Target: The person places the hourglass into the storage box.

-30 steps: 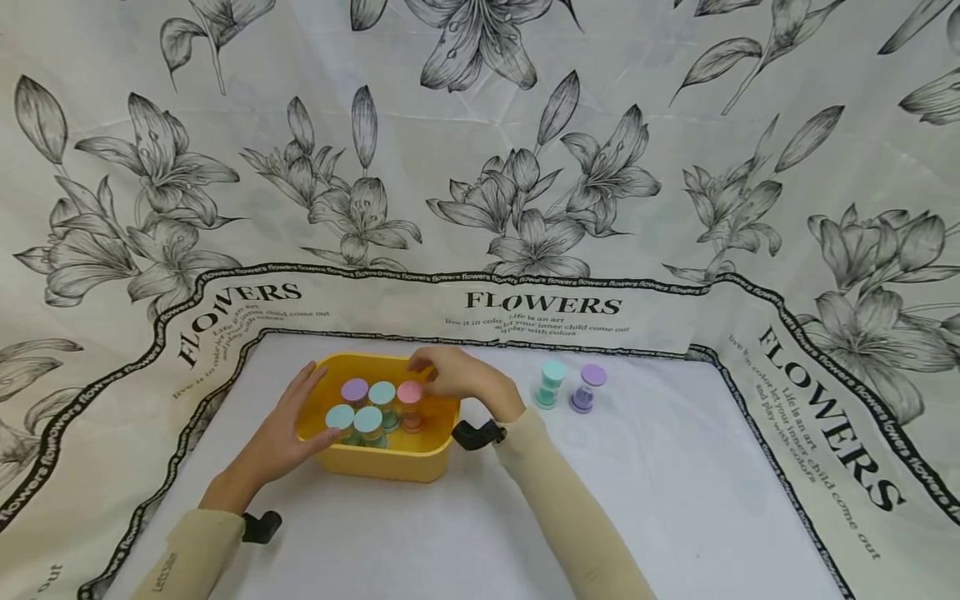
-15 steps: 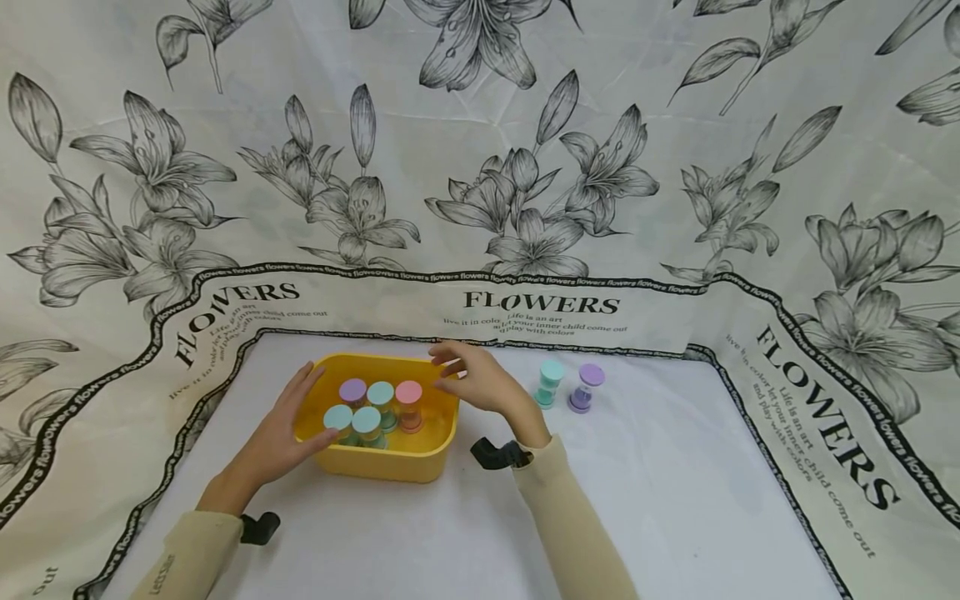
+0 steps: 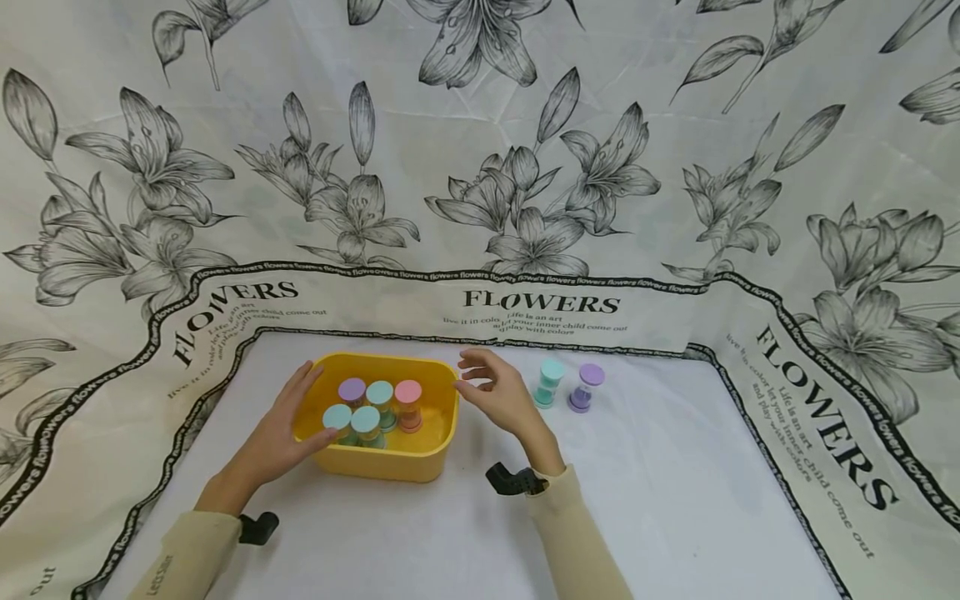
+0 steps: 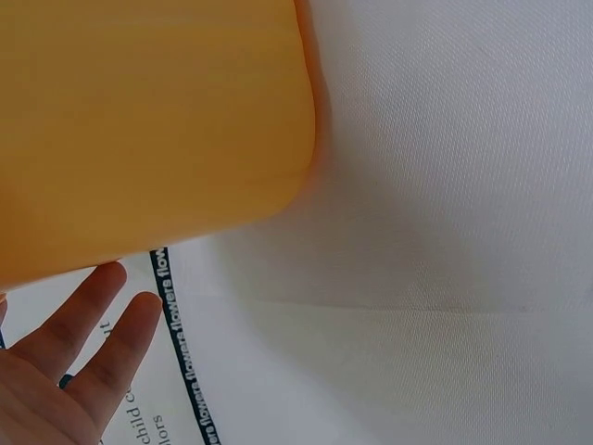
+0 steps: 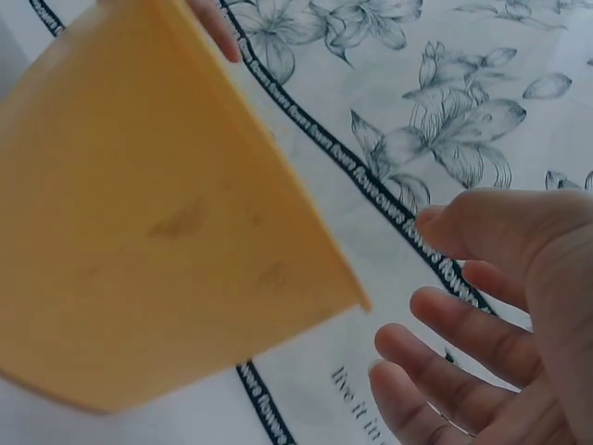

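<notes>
A yellow plastic box (image 3: 378, 467) stands on the white cloth, with several small sand timers upright inside it. Among them are a pink sand timer (image 3: 408, 392), a purple sand timer (image 3: 352, 390) and three with pale turquoise caps. My left hand (image 3: 279, 427) rests at the left end of the box, fingers nearly straight along its outer side. The thumb reaches over the near rim, by a turquoise sand timer (image 3: 337, 416). Just off the right end of the box, my right hand (image 3: 498, 393) hovers with loosely bent fingers, holding nothing.
To the right of my right hand, a turquoise sand timer (image 3: 550, 383) and a purple sand timer (image 3: 586, 388) stand upright, side by side. A flower-printed cloth (image 3: 540, 208) hangs behind and around the white table surface (image 3: 675, 483).
My right hand has drawn back to the right, from over the box by the pink sand timer to beyond the right rim. The left hand and the sand timers stay where they were.
</notes>
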Demonstrator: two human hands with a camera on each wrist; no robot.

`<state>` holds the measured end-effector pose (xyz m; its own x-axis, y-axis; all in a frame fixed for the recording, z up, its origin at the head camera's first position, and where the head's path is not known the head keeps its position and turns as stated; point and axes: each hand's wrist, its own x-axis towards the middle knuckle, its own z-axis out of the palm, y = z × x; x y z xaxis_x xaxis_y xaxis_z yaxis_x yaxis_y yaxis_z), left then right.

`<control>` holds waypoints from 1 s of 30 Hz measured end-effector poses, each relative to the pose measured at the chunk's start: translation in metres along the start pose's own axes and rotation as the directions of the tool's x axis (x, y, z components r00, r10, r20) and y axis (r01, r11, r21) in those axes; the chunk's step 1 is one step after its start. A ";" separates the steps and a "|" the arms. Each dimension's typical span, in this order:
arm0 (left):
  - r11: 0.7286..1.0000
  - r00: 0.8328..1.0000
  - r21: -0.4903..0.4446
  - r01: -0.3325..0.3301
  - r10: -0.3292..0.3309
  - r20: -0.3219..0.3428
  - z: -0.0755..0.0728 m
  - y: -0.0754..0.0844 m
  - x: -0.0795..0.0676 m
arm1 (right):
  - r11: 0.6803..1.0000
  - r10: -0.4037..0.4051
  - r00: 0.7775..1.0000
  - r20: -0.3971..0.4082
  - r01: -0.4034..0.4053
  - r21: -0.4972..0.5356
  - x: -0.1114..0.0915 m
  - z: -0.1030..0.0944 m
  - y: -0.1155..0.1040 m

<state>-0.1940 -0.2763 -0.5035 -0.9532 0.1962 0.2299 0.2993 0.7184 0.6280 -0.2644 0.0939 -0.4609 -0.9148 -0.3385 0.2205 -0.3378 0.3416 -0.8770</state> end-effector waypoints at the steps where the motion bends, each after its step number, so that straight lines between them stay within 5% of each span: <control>1: 1.000 1.000 0.002 -0.001 0.001 -0.003 0.000 0.000 0.000 | 1.000 0.003 1.000 -0.018 -0.003 0.004 -0.002 -0.001 0.004; 14: 1.000 1.000 0.009 0.013 -0.013 0.005 0.000 0.001 -0.001 | 0.993 0.065 0.989 -0.136 -0.077 -0.089 -0.020 -0.039 0.049; 30: 1.000 1.000 0.009 0.023 -0.024 0.017 -0.001 0.002 -0.001 | 0.961 0.059 0.970 -0.237 -0.119 -0.250 -0.023 -0.102 0.049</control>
<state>-0.1928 -0.2753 -0.5018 -0.9606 0.1905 0.2023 0.2765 0.7286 0.6267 -0.2823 0.2081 -0.4659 -0.9594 -0.1006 0.2635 -0.2710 0.5877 -0.7623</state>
